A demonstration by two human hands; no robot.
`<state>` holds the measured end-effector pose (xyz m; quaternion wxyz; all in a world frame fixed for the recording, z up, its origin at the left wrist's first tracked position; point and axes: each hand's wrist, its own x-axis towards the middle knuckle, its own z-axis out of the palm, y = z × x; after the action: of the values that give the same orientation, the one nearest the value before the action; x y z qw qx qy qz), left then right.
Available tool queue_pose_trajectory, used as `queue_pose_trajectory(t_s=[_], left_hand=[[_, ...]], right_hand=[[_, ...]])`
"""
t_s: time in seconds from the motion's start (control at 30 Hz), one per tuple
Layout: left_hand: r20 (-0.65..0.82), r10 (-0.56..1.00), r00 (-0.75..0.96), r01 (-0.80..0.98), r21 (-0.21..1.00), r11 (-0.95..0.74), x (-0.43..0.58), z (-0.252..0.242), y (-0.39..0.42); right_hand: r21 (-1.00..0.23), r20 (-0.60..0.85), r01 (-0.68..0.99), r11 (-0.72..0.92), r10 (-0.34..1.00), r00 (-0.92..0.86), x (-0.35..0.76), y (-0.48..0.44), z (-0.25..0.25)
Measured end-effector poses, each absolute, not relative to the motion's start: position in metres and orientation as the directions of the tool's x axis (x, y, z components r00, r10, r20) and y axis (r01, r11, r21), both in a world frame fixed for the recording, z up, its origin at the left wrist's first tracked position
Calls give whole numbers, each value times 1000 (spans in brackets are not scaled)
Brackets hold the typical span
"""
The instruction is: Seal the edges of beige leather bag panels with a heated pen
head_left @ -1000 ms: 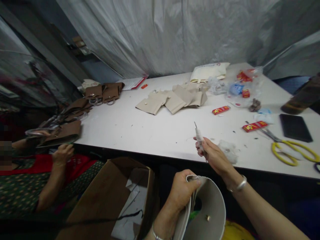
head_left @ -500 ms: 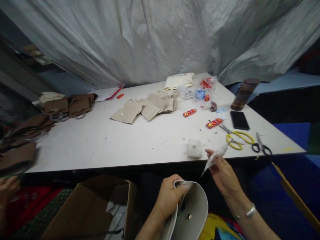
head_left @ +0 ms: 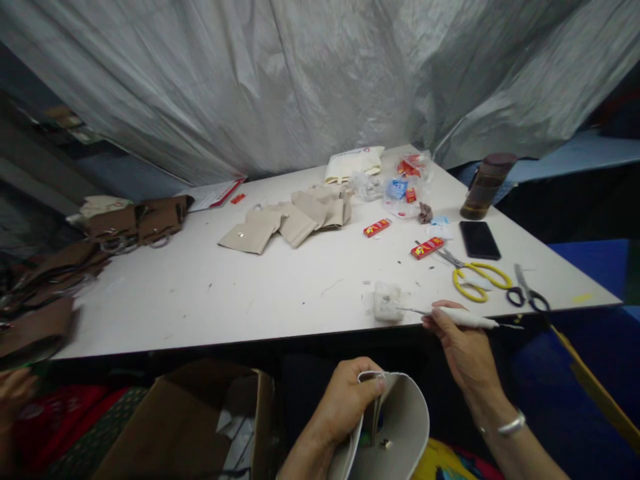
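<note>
My left hand [head_left: 347, 403] is closed on the rim of a beige bag body [head_left: 400, 413], which curves open below the table edge. A small metal stud [head_left: 385, 443] shows on the bag's inner side. In my right hand [head_left: 465, 347] is a slim tool [head_left: 463, 316] with a white, wrapped-looking handle and a thin metal point at each end. Its left point reaches the small white block [head_left: 387, 303] at the table's front edge; whether it touches cannot be made out. The block has a darker spot on top.
Beige pieces [head_left: 295, 217] lie mid-table, brown bags [head_left: 135, 223] at left. To the right are yellow-handled scissors [head_left: 483, 275], black-handled scissors [head_left: 526, 290], a phone [head_left: 480, 240], a bottle [head_left: 487, 187] and red boxes [head_left: 427, 248]. Below stands a cardboard box [head_left: 175, 420]. Another person's hand [head_left: 15, 397] shows at left.
My right hand has turned the tool from a downward slant to nearly level, bringing its left point over to the white block. My left hand still holds the bag body, slightly lower and further right.
</note>
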<state>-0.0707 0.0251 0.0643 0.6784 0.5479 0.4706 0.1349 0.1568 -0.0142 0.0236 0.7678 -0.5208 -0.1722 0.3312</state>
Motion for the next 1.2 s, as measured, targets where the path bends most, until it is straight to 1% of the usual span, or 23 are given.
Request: queue_pose_trajectory(t_s=[0.1, 0.17, 0.23, 0.33, 0.4, 0.47, 0.67, 0.77, 0.83, 0.93, 1.0, 1.07, 1.2], left_hand=[[-487, 694, 529, 331, 872, 360, -69, 63, 28], [-452, 745, 491, 343, 886, 312, -68, 60, 28], [-401, 800, 446, 374, 896, 241, -66, 56, 28], [-367, 834, 411, 394, 897, 200, -62, 49, 30], [-377, 829, 414, 388, 897, 214, -60, 46, 32], [-397, 814, 424, 382, 893, 236, -58, 43, 35], [-420, 796, 436, 353, 893, 278, -56, 40, 38], [-438, 784, 440, 350, 888, 299, -56, 40, 37], [-445, 779, 443, 356, 884, 302, -56, 41, 38], [-459, 771, 441, 372, 876, 308, -55, 43, 38], [-470, 763, 443, 381, 869, 314, -55, 43, 37], [-476, 758, 445, 383, 867, 320, -56, 43, 36], [-479, 758, 443, 373, 867, 330, -57, 39, 35]], right_hand=[[-968, -62, -208, 137, 677, 734, 159, -16, 24], [-996, -40, -79, 27, 678, 734, 158, -18, 24], [-996, 33, 79, -36, 682, 730, 155, -20, 23], [-950, 239, 312, 13, 673, 700, 149, -20, 21], [-910, 345, 411, 61, 660, 667, 145, -19, 19], [-890, 383, 449, 79, 663, 643, 144, -18, 18], [-875, 399, 477, 85, 686, 609, 144, -16, 14], [-853, 429, 511, 101, 694, 578, 146, -16, 9], [-818, 472, 562, 126, 704, 530, 148, -15, 7], [-733, 546, 658, 173, 727, 416, 150, -12, 6], [-704, 569, 686, 185, 726, 387, 151, -8, 7], [-730, 542, 663, 164, 730, 417, 150, -3, 8], [-820, 426, 562, 106, 768, 477, 149, 4, 11]])
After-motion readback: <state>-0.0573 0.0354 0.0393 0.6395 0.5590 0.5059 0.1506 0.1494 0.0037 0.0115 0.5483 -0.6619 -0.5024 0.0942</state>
